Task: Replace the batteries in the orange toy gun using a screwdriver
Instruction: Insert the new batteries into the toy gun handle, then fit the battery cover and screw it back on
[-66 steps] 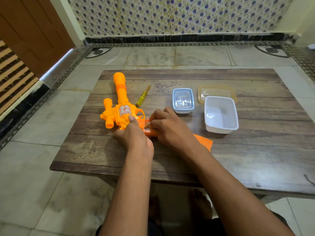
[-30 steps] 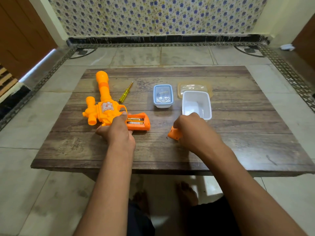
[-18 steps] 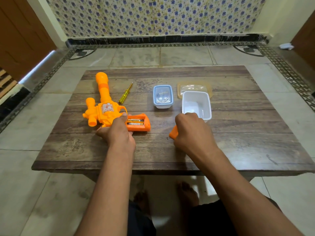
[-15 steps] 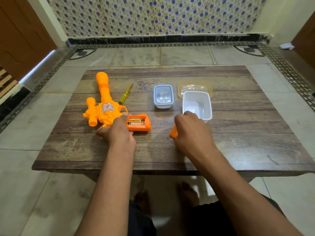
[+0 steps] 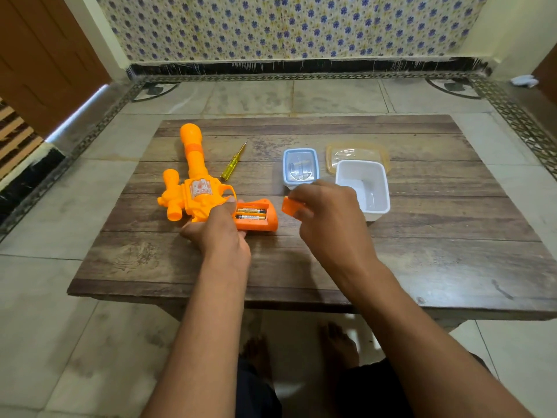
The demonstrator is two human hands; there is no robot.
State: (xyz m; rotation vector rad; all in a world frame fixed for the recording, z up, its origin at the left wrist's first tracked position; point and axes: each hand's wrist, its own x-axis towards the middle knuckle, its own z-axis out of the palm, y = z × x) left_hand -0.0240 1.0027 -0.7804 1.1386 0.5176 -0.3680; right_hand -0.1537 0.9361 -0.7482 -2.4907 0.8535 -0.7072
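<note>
The orange toy gun (image 5: 193, 185) lies on its side at the left of the wooden table (image 5: 422, 251), barrel pointing away. Its grip compartment is uncovered and two batteries (image 5: 250, 214) show inside. My left hand (image 5: 218, 232) presses on the gun at the trigger area, beside the compartment. My right hand (image 5: 327, 215) holds the orange battery cover (image 5: 291, 207) lifted just right of the grip. A yellow screwdriver (image 5: 232, 163) rests on the table right of the barrel, untouched.
A small blue-rimmed lidded box (image 5: 300, 167) stands behind my right hand. An uncovered white tub (image 5: 363, 188) sits to its right with a yellowish lid (image 5: 355, 152) behind it. Tiled floor surrounds the low table; my bare feet are under its front edge.
My right hand went right to the orange cover lying on the table, picked it up and brought it back left toward the gun's grip. My left hand stayed on the gun.
</note>
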